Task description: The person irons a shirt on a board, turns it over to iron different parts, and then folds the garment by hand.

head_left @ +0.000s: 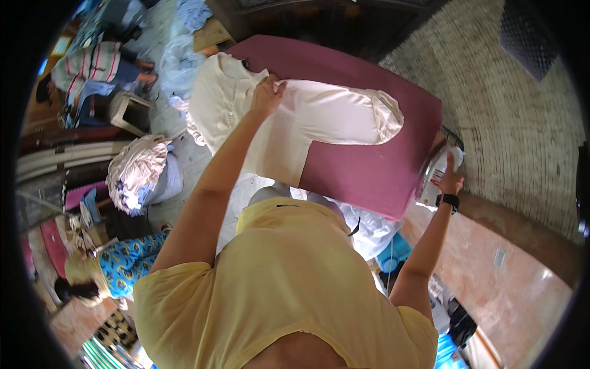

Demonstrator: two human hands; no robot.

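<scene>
A cream long-sleeved blouse (279, 135) lies over a maroon-covered ironing board (362, 166), with one sleeve (344, 114) stretched flat toward the right. Small buttons run down its front at the left, and part of it hangs over the board's left end. My left hand (267, 97) pinches the fabric near the top of the sleeve. At the board's right end, my right hand (452, 179), a dark watch on its wrist, is closed around a white iron (437, 174). The iron is at a metal rest beside the board; its underside is hidden.
A heap of cream and blue clothes (140, 172) fills a container on the left. Behind it are a stool (130, 112), one person in a striped top (92, 64) and another in blue patterned clothing (129, 264). Clear plastic bags (369, 230) hang below the board's near edge.
</scene>
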